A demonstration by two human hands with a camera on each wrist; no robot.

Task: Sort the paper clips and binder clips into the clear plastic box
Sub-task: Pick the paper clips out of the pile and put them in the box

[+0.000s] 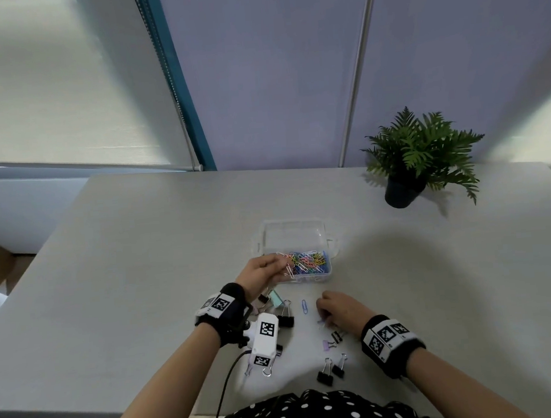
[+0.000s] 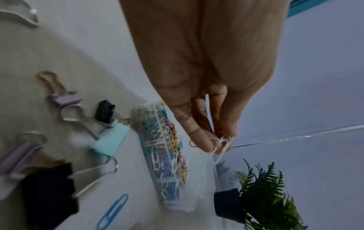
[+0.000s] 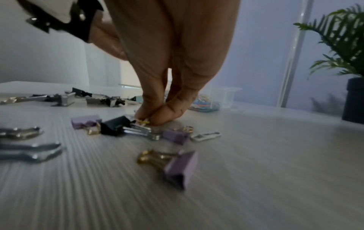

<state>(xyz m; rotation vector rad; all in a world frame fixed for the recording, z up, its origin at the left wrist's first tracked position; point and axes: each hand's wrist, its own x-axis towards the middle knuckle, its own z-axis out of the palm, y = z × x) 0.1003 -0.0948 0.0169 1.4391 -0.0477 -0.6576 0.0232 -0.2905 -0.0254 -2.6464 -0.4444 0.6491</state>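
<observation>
**Two hands gathering clips beside a clear plastic box**

A person sits at a pale table [image 1: 139,252]. Their left hand [image 1: 262,272] hovers at the near-left edge of a clear plastic box [image 1: 330,237], pinching a few white paper clips [image 2: 220,149] between thumb and fingertips. The box sits open in the middle of the table, its near half already holding a heap of coloured paper clips [image 1: 309,261]; the far half looks bare.

The right hand [image 1: 339,309] is low on the table nearer the person, fingertips pressed together on something small and yellowish [image 3: 142,122], probably a paper clip, though blur makes this uncertain. It lies just beside a black binder clip [image 3: 116,126] and a lilac binder clip [image 3: 181,166]. More binder clips in black, lilac and mint are scattered on the table, and one blue paper clip [image 1: 304,306] lies loose between the hands.

To do this step well, the left hand should probably move fully over the heap before letting go, so the thin clips fall inside and do not catch on the rim. The right hand likely needs a fingernail under the flat wire to lift it cleanly without dragging the neighbouring binder clip.

No brand or readable writing shows; the wristbands carry only black-and-white square code markers [image 1: 384,335].
</observation>
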